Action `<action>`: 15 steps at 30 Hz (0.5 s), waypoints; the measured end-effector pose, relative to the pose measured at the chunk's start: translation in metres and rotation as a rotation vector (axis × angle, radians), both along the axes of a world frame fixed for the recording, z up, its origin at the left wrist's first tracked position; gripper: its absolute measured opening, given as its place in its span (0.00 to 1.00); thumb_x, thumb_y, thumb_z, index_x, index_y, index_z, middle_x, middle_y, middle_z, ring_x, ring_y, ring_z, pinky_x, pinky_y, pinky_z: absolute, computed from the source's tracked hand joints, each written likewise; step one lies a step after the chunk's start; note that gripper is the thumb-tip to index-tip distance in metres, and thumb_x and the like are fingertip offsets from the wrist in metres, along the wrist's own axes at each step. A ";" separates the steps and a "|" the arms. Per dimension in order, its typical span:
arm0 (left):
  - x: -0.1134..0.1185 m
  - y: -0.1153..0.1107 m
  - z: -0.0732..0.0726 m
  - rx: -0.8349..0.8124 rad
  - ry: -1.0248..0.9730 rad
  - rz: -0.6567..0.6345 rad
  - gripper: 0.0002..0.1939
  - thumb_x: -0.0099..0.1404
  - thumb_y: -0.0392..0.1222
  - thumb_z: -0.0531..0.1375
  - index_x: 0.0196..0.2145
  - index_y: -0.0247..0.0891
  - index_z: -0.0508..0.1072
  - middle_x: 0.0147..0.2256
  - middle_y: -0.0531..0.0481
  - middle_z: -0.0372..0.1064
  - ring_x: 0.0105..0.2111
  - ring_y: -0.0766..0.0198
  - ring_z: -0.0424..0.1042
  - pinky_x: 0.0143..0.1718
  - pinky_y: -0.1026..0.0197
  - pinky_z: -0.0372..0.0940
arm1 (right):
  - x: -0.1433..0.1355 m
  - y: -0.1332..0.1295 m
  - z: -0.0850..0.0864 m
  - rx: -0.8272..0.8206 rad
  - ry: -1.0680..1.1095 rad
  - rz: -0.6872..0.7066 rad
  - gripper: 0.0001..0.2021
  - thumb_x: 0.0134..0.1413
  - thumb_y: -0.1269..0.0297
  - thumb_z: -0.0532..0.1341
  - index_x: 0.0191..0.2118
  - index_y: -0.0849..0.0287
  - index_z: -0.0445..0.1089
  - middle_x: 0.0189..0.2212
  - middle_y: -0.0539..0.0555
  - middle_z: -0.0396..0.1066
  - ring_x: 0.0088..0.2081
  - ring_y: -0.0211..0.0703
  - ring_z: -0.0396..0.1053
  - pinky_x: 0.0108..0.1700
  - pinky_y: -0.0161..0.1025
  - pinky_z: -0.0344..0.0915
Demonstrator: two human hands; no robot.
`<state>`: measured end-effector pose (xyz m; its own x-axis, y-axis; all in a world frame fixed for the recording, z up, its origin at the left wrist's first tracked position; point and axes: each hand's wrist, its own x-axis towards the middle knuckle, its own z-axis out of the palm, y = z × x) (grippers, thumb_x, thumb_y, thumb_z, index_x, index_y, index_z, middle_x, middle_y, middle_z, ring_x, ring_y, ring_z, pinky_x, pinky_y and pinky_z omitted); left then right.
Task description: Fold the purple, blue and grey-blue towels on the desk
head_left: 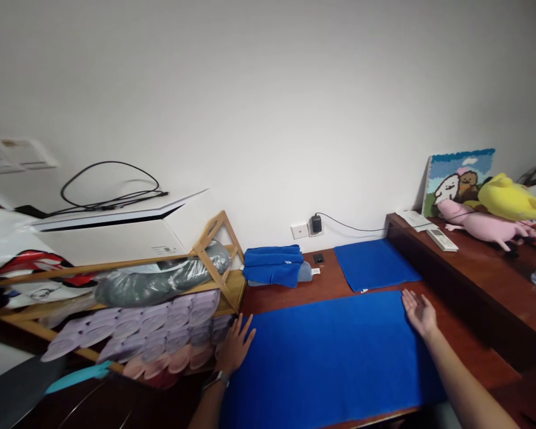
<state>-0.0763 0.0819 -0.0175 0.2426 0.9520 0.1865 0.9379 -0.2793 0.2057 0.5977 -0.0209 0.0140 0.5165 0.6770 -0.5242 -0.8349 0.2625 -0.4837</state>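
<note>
A large blue towel lies spread flat on the brown wooden desk. My left hand, with a watch on its wrist, rests at the towel's left edge with fingers apart. At the far right corner of the towel is my right hand, palm turned up and fingers stretched out, holding nothing. Behind the towel, a smaller blue cloth lies flat near the wall. Folded blue towels are stacked at the back left, with a grey one partly showing underneath.
On the left, a wooden rack holds several lilac and pink slippers and a white box with a black cable. A raised ledge on the right bears a remote and plush toys. A charger is plugged into the wall.
</note>
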 end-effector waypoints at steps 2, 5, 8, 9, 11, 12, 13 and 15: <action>-0.007 -0.001 0.004 0.003 0.023 0.010 0.33 0.76 0.60 0.45 0.71 0.46 0.63 0.72 0.40 0.56 0.71 0.43 0.56 0.67 0.36 0.57 | 0.013 -0.008 0.004 -0.002 0.001 -0.025 0.12 0.61 0.68 0.52 0.42 0.54 0.73 0.65 0.63 0.69 0.53 0.43 0.79 0.53 0.42 0.77; 0.016 -0.008 0.023 0.020 -0.026 0.034 0.34 0.75 0.61 0.45 0.69 0.42 0.67 0.72 0.38 0.57 0.72 0.41 0.54 0.70 0.33 0.50 | -0.005 -0.017 0.010 0.040 -0.010 -0.046 0.14 0.61 0.67 0.53 0.45 0.54 0.74 0.65 0.62 0.69 0.56 0.45 0.77 0.56 0.45 0.76; 0.081 -0.030 0.039 0.042 -0.366 0.027 0.35 0.74 0.61 0.48 0.68 0.38 0.67 0.73 0.38 0.54 0.74 0.43 0.47 0.73 0.36 0.46 | -0.075 -0.027 0.015 0.191 -0.003 0.061 0.16 0.61 0.65 0.57 0.52 0.55 0.74 0.59 0.60 0.76 0.60 0.45 0.74 0.62 0.49 0.72; 0.111 -0.042 0.041 -0.008 -0.562 0.015 0.34 0.74 0.61 0.49 0.67 0.39 0.68 0.73 0.40 0.55 0.74 0.45 0.49 0.73 0.38 0.47 | -0.108 -0.030 0.016 0.269 0.014 0.147 0.17 0.61 0.64 0.58 0.54 0.55 0.74 0.58 0.59 0.76 0.62 0.46 0.72 0.64 0.51 0.71; 0.176 -0.067 0.038 -0.248 -1.027 -0.014 0.32 0.74 0.60 0.49 0.68 0.42 0.66 0.71 0.40 0.60 0.71 0.50 0.59 0.71 0.42 0.55 | -0.180 -0.037 0.014 0.392 0.071 0.318 0.18 0.63 0.61 0.60 0.56 0.56 0.73 0.60 0.60 0.75 0.65 0.48 0.68 0.65 0.51 0.69; 0.206 -0.080 0.034 -0.401 -1.265 -0.041 0.32 0.75 0.59 0.47 0.68 0.42 0.65 0.70 0.39 0.60 0.69 0.50 0.62 0.70 0.43 0.58 | -0.213 -0.040 0.012 0.417 0.109 0.393 0.18 0.64 0.59 0.61 0.56 0.57 0.73 0.61 0.61 0.74 0.66 0.48 0.68 0.65 0.50 0.69; 0.232 -0.091 0.030 -0.531 -1.477 -0.033 0.33 0.75 0.59 0.45 0.68 0.41 0.66 0.69 0.37 0.62 0.67 0.49 0.65 0.68 0.43 0.61 | -0.240 -0.042 0.008 0.413 0.140 0.446 0.17 0.65 0.58 0.60 0.56 0.57 0.74 0.60 0.60 0.74 0.65 0.48 0.68 0.65 0.50 0.70; 0.263 -0.107 0.021 -0.693 -1.766 0.027 0.32 0.73 0.60 0.48 0.66 0.39 0.68 0.68 0.33 0.63 0.67 0.50 0.65 0.68 0.45 0.62 | -0.269 -0.046 0.000 0.361 0.170 0.490 0.14 0.66 0.59 0.59 0.53 0.55 0.74 0.57 0.58 0.77 0.63 0.46 0.71 0.63 0.49 0.71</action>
<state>0.1869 -0.0250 0.0038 0.2140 0.9574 -0.1941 -0.4396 0.2718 0.8561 0.3290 -0.0668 0.0135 0.0313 0.9635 -0.2657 -0.9572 -0.0477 -0.2856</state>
